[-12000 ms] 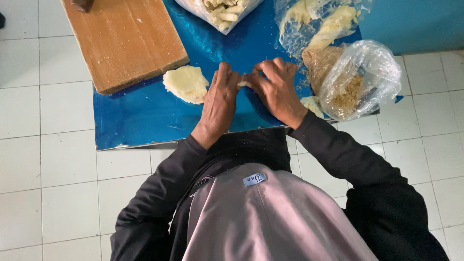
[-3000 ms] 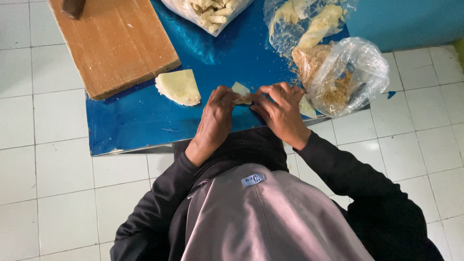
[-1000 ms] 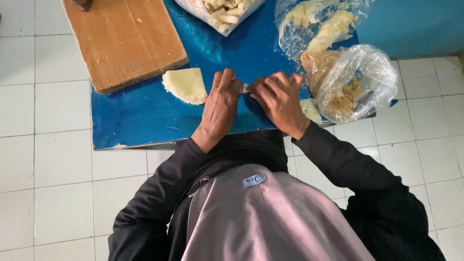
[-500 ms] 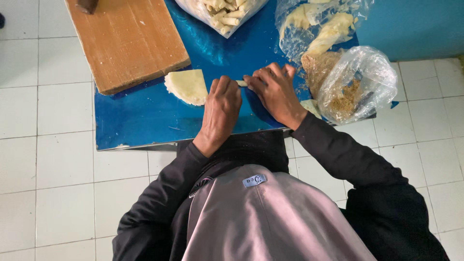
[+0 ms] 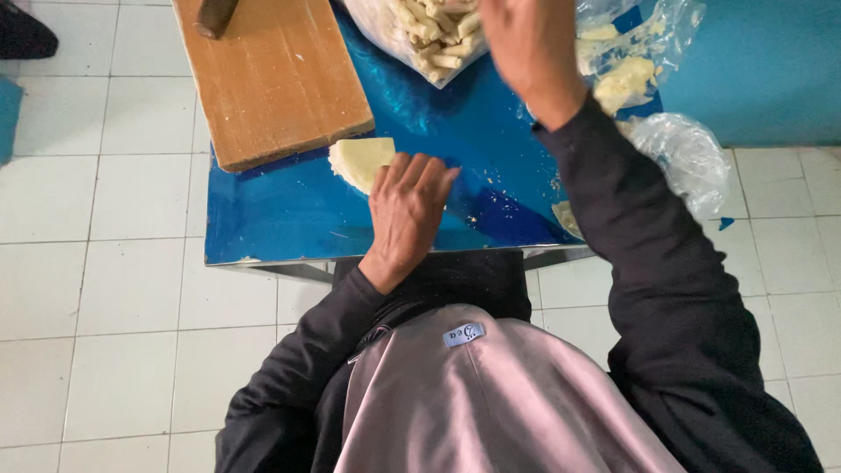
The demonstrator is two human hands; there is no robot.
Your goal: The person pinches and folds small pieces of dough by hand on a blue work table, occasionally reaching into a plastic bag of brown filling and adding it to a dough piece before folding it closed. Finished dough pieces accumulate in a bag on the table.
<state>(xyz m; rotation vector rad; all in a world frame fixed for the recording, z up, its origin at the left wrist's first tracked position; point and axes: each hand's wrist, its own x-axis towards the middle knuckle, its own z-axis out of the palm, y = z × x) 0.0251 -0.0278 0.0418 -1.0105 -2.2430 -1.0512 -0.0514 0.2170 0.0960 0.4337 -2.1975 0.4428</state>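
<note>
My left hand rests palm down on the blue table, fingers spread, its fingertips touching a flat stack of pale dough sheets. My right hand is raised toward the back of the table, over a clear bag of rolled pale sticks. Its fingers run out of the top of the frame, so what it holds is hidden.
A wooden board lies at the table's back left with a dark handle on it. Clear plastic bags with pale filling sit at the right. White floor tiles surround the table. A turquoise wall stands at the right.
My right hand has left the spot beside my left hand and lifted far back toward the bag of rolls. The left hand stayed on the table by the dough sheets.
</note>
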